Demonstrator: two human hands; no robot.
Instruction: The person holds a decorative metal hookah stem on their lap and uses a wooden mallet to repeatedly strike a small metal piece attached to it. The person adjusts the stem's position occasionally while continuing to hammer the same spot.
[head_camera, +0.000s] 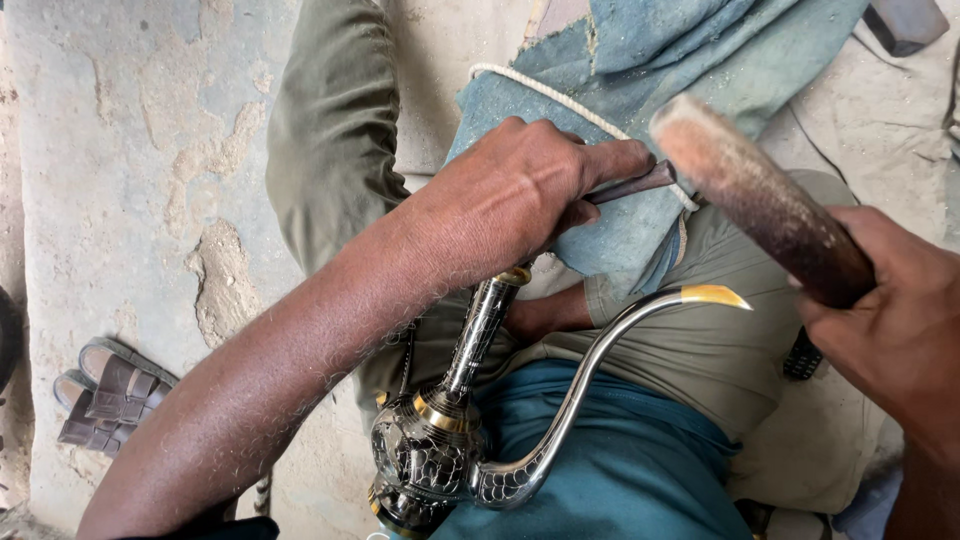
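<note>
Concrete floor (120, 150) | left hand (520, 195) over jug (440, 440) neck | right hand (890, 330) grips mallet (760, 205)

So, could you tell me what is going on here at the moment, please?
A person sits on the ground with an engraved silver and brass long-necked metal jug in their lap. The left hand holds a thin dark metal tool against the faded blue cloth spread over the knee, above the jug's neck. The right hand grips a thick wooden mallet handle, raised near the tool. The jug's curved spout has a brass tip. A pair of brown strapped sandals lies on the concrete floor.
</note>
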